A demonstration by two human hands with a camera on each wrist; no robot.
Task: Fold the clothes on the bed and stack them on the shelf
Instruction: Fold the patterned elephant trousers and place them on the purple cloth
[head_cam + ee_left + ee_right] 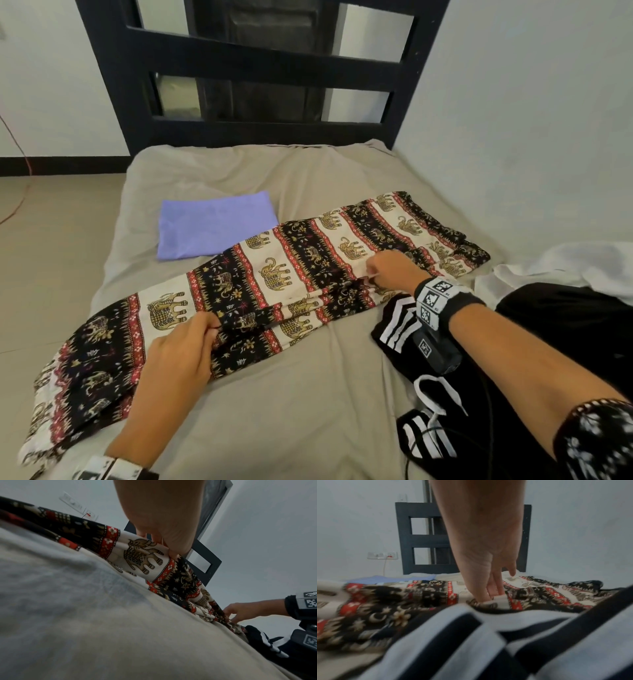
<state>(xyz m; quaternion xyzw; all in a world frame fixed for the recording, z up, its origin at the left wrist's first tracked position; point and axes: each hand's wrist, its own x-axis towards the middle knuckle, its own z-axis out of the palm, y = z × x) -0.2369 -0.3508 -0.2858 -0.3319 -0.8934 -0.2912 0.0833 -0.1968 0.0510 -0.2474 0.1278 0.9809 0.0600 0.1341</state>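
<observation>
Elephant-print trousers (281, 270) in black, cream and red lie stretched diagonally across the beige bed (308, 394). My left hand (202, 329) pinches a fold of this cloth near its lower left part; the left wrist view shows the fingers (171, 551) gripping a lifted pleat of the trousers (142, 557). My right hand (376, 270) pinches the same near edge further right, and in the right wrist view its fingertips (488, 596) hold a cream strip of the trousers (402, 601). A folded lilac garment (215, 226) lies flat beyond them.
Black shorts with white stripes and a white drawstring (428, 377) lie at the right under my forearm. White cloth (565, 263) is bunched by the right wall. A dark headboard (260, 68) stands at the far end. Tiled floor (51, 257) borders the left side.
</observation>
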